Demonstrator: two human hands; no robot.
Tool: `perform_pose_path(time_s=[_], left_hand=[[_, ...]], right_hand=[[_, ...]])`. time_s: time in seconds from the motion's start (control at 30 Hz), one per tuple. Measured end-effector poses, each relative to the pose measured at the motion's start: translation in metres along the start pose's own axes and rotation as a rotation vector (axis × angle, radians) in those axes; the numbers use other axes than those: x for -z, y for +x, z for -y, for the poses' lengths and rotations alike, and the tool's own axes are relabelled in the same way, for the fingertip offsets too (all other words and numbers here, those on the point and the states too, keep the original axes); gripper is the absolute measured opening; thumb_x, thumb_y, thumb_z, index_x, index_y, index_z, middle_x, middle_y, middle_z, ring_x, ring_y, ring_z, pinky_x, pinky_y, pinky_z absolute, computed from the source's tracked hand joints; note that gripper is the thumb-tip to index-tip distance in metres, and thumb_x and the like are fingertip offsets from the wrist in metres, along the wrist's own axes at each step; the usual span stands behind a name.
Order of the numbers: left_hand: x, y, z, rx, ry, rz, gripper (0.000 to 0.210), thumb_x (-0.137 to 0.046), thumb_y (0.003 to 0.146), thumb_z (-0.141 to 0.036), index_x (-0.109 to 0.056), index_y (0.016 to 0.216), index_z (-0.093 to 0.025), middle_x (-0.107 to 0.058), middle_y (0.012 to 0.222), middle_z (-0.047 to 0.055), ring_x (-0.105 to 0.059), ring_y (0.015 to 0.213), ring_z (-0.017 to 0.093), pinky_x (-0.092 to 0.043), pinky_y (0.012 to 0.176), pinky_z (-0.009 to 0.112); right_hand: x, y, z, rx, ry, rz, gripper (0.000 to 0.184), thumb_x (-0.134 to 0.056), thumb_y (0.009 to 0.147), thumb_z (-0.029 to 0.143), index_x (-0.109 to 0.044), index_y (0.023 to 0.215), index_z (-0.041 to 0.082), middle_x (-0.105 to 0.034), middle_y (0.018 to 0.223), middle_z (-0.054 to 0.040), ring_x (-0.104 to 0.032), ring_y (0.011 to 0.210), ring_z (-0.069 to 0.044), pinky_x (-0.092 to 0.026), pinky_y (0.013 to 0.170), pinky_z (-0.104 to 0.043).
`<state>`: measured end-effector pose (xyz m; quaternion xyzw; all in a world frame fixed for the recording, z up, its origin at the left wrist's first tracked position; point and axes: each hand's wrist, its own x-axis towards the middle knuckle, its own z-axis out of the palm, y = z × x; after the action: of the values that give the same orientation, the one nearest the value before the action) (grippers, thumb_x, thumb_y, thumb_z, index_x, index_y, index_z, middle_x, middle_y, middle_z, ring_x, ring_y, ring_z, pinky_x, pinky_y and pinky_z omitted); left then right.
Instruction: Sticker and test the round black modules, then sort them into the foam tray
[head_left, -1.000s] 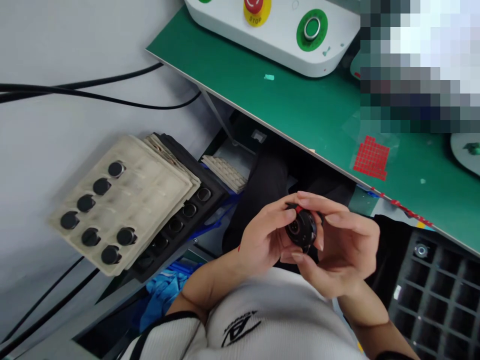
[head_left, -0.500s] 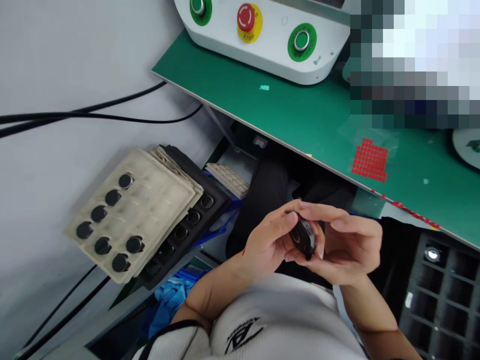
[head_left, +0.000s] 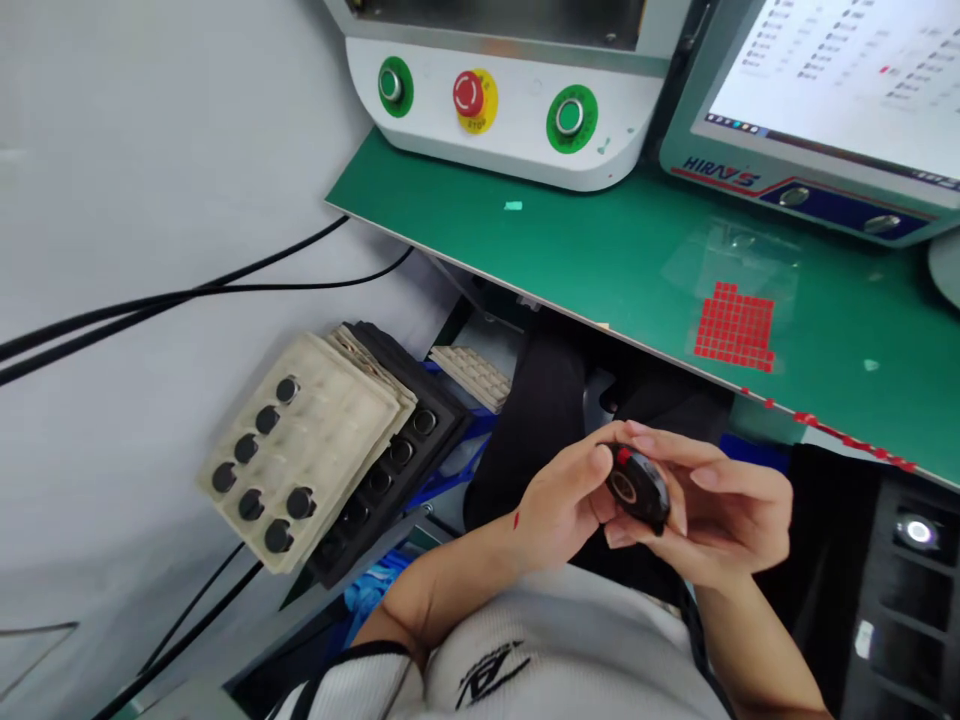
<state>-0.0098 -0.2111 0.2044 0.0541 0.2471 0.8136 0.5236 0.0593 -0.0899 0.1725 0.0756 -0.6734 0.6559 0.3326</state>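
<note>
A black round watch case point(head_left: 637, 488) is held in front of my body, tilted so that its back with a copper-coloured ring shows. A small red square sticker sits on its upper edge. My left hand point(head_left: 562, 500) grips it from the left side, the thumb at its upper left edge and the fingers curled beneath. From the right, my right hand point(head_left: 724, 510) holds its far side with bent fingers; part of the grip is hidden behind the case. A small red mark point(head_left: 516, 520) is on my left wrist.
On the green table point(head_left: 465, 235) lies a sheet of red stickers point(head_left: 735, 328); more stickers line its edge. A button panel point(head_left: 517, 140) and a monitor point(head_left: 825, 110) stand behind. Stacked trays point(head_left: 337, 390) with round black parts are at left, a divided black tray point(head_left: 900, 640) at right.
The view has tilted up and shifted, so more of the monitor shows. In my hands the watch case has turned, bringing its ringed back and the red sticker into plainer sight.
</note>
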Motion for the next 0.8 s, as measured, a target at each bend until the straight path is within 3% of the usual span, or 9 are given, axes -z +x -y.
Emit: perform_pose_path(time_s=[0.07,0.17,0.27,0.37,0.5,0.67,0.8], left_hand=[[-0.001,0.006,0.005,0.044,0.002,-0.005,0.039,-0.062,0.088,-0.053,-0.052,0.095,-0.017,-0.064,0.07,0.003,-0.045,0.045,0.006,-0.029,0.039,0.015],[-0.003,0.018,0.009,0.092,0.065,-0.127,0.036,-0.065,0.086,-0.049,-0.052,0.099,-0.018,-0.06,0.064,0.0,-0.047,0.047,0.008,-0.024,0.037,0.015],[-0.001,0.039,0.001,0.115,0.327,-0.184,0.037,-0.061,0.088,-0.052,-0.054,0.093,-0.016,-0.058,0.063,0.0,-0.042,0.045,0.007,-0.023,0.038,0.016],[0.009,0.077,-0.021,-0.01,0.895,-0.27,0.032,-0.057,0.092,-0.047,-0.058,0.09,-0.015,-0.056,0.065,-0.002,-0.044,0.049,0.007,-0.034,0.046,0.019],[0.034,0.134,-0.048,-0.22,1.528,-0.403,0.021,-0.053,0.09,-0.033,-0.059,0.104,-0.017,-0.055,0.068,-0.004,-0.053,0.053,0.01,-0.045,0.059,0.023],[0.056,0.168,-0.052,-0.249,1.772,-0.556,0.024,-0.056,0.087,-0.033,-0.054,0.105,-0.018,-0.061,0.079,0.0,-0.059,0.058,0.014,-0.05,0.065,0.028],[0.056,0.165,-0.045,-0.335,1.892,-0.674,0.015,-0.057,0.086,-0.031,-0.057,0.094,-0.018,-0.064,0.101,0.012,-0.064,0.093,0.026,-0.049,0.089,0.041]], right_hand=[[0.003,-0.002,0.0,-0.001,0.003,-0.034,0.07,-0.084,0.068,0.007,-0.054,0.129,0.024,-0.071,0.122,-0.0091,-0.071,0.111,-0.026,-0.063,0.094,-0.047],[0.006,-0.006,-0.002,-0.038,-0.006,-0.073,0.067,-0.081,0.07,0.005,-0.052,0.128,0.024,-0.068,0.127,-0.0106,-0.066,0.12,-0.027,-0.059,0.099,-0.048],[0.012,-0.01,-0.006,-0.065,-0.068,-0.172,0.058,-0.076,0.076,0.009,-0.051,0.126,0.023,-0.066,0.129,-0.0133,-0.063,0.123,-0.029,-0.057,0.099,-0.054],[0.024,-0.013,-0.007,-0.081,-0.163,-0.342,0.045,-0.068,0.08,0.008,-0.052,0.121,0.021,-0.068,0.122,-0.0145,-0.066,0.116,-0.028,-0.058,0.096,-0.052],[0.041,-0.02,-0.004,-0.187,-0.279,-0.492,0.033,-0.063,0.084,0.006,-0.055,0.112,0.02,-0.072,0.102,-0.009,-0.073,0.095,-0.022,-0.062,0.084,-0.042],[0.045,-0.024,-0.004,-0.283,-0.368,-0.537,0.019,-0.063,0.085,0.01,-0.06,0.1,0.02,-0.073,0.087,-0.0042,-0.074,0.08,-0.019,-0.062,0.074,-0.034],[0.038,-0.016,-0.009,-0.36,-0.393,-0.572,0.012,-0.064,0.086,0.011,-0.061,0.092,0.02,-0.072,0.085,-0.0032,-0.072,0.077,-0.016,-0.061,0.072,-0.03]])
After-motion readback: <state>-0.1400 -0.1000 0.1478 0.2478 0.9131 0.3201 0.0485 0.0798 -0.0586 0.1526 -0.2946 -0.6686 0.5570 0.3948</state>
